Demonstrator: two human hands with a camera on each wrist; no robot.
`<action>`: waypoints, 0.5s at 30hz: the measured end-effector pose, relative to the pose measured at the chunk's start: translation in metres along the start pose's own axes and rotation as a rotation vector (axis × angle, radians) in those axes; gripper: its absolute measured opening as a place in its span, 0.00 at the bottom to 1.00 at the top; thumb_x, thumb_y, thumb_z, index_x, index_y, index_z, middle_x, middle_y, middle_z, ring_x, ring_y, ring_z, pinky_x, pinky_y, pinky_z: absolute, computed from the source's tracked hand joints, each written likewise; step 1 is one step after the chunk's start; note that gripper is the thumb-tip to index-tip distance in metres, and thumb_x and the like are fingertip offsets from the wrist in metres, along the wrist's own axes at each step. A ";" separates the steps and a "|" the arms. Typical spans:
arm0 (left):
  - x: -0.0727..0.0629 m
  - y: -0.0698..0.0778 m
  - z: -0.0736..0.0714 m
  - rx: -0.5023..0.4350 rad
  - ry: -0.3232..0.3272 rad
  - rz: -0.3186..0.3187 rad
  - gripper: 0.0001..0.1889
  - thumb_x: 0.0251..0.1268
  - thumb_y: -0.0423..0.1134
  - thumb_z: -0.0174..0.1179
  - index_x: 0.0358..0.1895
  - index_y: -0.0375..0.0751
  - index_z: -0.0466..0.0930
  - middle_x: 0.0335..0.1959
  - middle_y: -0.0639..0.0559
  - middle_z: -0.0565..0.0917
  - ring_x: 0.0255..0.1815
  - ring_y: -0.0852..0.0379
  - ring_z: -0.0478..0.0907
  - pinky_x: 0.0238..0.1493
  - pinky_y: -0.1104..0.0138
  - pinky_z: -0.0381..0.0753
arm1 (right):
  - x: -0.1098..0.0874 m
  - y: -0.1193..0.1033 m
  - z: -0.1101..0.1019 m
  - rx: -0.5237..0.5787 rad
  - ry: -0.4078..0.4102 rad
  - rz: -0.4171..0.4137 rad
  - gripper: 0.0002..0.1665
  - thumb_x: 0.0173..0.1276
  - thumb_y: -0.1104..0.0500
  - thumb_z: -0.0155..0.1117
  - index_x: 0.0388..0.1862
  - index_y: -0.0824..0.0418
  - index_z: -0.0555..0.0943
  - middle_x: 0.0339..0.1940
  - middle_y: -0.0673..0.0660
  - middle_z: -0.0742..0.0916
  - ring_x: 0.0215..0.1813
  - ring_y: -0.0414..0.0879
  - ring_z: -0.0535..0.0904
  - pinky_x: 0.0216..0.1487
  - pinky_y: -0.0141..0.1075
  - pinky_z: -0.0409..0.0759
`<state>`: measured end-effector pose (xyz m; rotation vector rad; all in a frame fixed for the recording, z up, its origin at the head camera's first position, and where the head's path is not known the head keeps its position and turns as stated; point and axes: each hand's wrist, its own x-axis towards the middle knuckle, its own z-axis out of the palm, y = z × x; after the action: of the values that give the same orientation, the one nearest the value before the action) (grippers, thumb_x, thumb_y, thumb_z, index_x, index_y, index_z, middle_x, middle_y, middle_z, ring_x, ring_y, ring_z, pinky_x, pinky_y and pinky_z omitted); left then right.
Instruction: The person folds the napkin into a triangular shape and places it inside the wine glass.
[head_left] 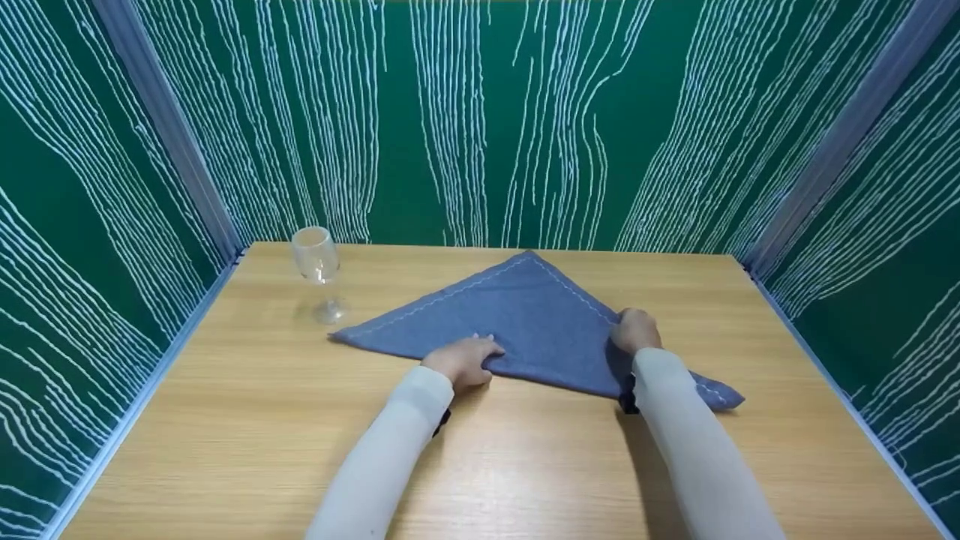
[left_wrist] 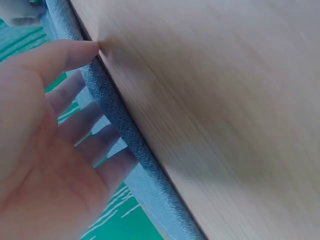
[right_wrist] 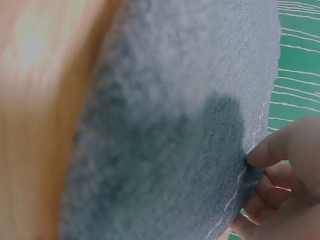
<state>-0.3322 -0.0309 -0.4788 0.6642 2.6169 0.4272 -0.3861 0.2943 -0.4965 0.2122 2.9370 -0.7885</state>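
A blue-grey cloth napkin (head_left: 536, 315), folded into a triangle with a pale stitched hem, lies on the table, its peak towards the back wall. My left hand (head_left: 463, 360) rests at the middle of its folded front edge. In the left wrist view, the fairly straight fingers (left_wrist: 90, 122) lie over the cloth and the thumb reaches to the fold beside the tabletop. On the right slanting side, my right hand (head_left: 636, 331) pinches the hemmed edge between thumb and fingers, as the right wrist view shows. My right forearm covers part of the napkin's right corner.
An upright clear wine glass (head_left: 319, 262) stands at the back left, just beyond the napkin's left corner. The light wooden table (head_left: 510, 465) is bounded by green panels (head_left: 517, 150) with white wavy lines at the back and both sides.
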 end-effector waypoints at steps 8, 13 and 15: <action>0.009 -0.007 -0.004 -0.037 0.013 0.021 0.27 0.75 0.38 0.54 0.75 0.53 0.67 0.80 0.50 0.53 0.80 0.46 0.45 0.77 0.52 0.49 | -0.001 -0.003 -0.009 -0.090 -0.060 -0.012 0.21 0.72 0.65 0.51 0.57 0.80 0.75 0.55 0.77 0.79 0.52 0.65 0.77 0.52 0.54 0.77; 0.011 -0.010 -0.006 -0.005 0.027 0.019 0.27 0.74 0.38 0.54 0.74 0.54 0.68 0.80 0.51 0.54 0.80 0.46 0.45 0.77 0.51 0.48 | -0.002 -0.003 -0.016 -0.086 -0.136 0.032 0.20 0.70 0.65 0.55 0.55 0.77 0.77 0.48 0.71 0.82 0.43 0.58 0.76 0.47 0.49 0.77; 0.011 -0.008 -0.007 0.075 0.036 0.007 0.26 0.75 0.40 0.54 0.74 0.56 0.68 0.80 0.52 0.55 0.80 0.46 0.45 0.76 0.50 0.48 | -0.002 -0.003 -0.018 -0.086 -0.154 0.056 0.20 0.68 0.65 0.56 0.55 0.76 0.78 0.45 0.69 0.82 0.43 0.57 0.76 0.47 0.48 0.77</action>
<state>-0.3477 -0.0335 -0.4794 0.6955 2.6769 0.3480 -0.3856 0.3004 -0.4788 0.2156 2.8000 -0.6386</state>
